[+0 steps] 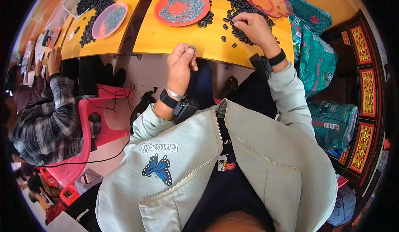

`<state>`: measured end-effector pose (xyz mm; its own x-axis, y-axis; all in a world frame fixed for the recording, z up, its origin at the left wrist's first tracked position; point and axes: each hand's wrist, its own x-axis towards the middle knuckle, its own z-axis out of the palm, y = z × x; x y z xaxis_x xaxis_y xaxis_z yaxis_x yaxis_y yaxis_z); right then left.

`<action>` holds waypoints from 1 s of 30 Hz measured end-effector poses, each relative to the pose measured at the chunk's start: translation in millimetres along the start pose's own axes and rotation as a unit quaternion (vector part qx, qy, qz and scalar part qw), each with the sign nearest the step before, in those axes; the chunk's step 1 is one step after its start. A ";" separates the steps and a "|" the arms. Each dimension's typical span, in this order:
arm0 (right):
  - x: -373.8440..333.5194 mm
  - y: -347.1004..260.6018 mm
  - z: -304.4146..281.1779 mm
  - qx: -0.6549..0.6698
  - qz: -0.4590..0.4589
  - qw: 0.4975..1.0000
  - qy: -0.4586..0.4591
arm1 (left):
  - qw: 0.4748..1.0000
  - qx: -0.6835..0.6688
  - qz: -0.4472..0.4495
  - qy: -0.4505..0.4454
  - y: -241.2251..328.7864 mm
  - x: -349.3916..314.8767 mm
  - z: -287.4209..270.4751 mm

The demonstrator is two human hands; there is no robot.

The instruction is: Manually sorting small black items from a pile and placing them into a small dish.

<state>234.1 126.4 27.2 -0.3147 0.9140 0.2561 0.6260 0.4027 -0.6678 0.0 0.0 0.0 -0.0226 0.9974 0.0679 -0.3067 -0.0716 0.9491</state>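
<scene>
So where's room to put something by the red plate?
On the bare yellow table between the red plate and the near edge. The right side is crowded: black pieces lie around the right hand, with an orange bowl beyond.

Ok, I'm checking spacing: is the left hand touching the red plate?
Apart: the head view shows yellow tabletop between the left hand and the red plate.

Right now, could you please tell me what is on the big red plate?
Small grey pieces lie heaped on the red plate, with bare red showing near the middle; anything beneath them is hidden.
</scene>
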 end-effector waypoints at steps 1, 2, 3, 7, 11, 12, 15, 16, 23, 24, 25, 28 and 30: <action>5.9 5.6 3.9 -0.050 -0.028 0.998 -0.010 | 0.999 0.006 0.022 0.032 7.8 0.5 -1.3; 9.5 10.6 7.4 -0.100 -0.055 0.993 -0.019 | 0.997 0.011 0.044 0.063 18.4 0.4 -3.7; 13.0 9.1 15.9 -0.131 -0.053 0.989 -0.036 | 0.990 0.058 0.080 0.096 45.7 -3.2 -12.8; 21.5 -3.4 25.8 -0.219 -0.070 0.970 -0.083 | 0.902 0.128 0.376 0.168 155.0 -44.3 -100.4; 30.1 13.2 36.0 -0.299 -0.098 0.942 -0.118 | 0.816 0.045 0.550 0.173 221.0 -111.2 -182.7; 30.5 13.4 39.1 -0.292 -0.095 0.944 -0.119 | 0.770 0.074 0.587 0.236 225.0 -117.7 -169.4; 31.3 10.0 41.9 -0.310 -0.089 0.937 -0.135 | 0.706 0.094 0.645 0.277 233.0 -141.3 -185.6; 36.7 6.5 44.5 -0.310 -0.099 0.936 -0.135 | 0.709 0.118 0.637 0.281 228.0 -134.5 -165.5; 38.8 13.3 39.4 -0.234 -0.059 0.959 -0.145 | 0.882 0.036 0.443 0.158 172.4 -46.7 -104.3; 40.4 15.0 40.6 -0.227 -0.064 0.961 -0.144 | 0.904 0.047 0.390 0.170 161.2 -36.0 -89.5; 40.3 16.1 42.4 -0.223 -0.075 0.963 -0.134 | 0.920 0.007 0.350 0.175 150.4 -27.5 -68.9; 38.3 4.8 43.4 -0.267 -0.073 0.952 -0.133 | 0.967 -0.097 0.215 0.101 120.3 -8.9 -32.5; 33.1 -1.7 41.4 -0.278 -0.068 0.949 -0.130 | 0.984 -0.084 0.137 0.083 101.2 -0.4 -7.3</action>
<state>193.1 154.0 7.8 -0.5401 0.8373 0.0849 0.8239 0.5467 -0.1497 -37.9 -7.6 93.8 -0.2768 0.9282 0.2488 -0.4201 -0.3498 0.8373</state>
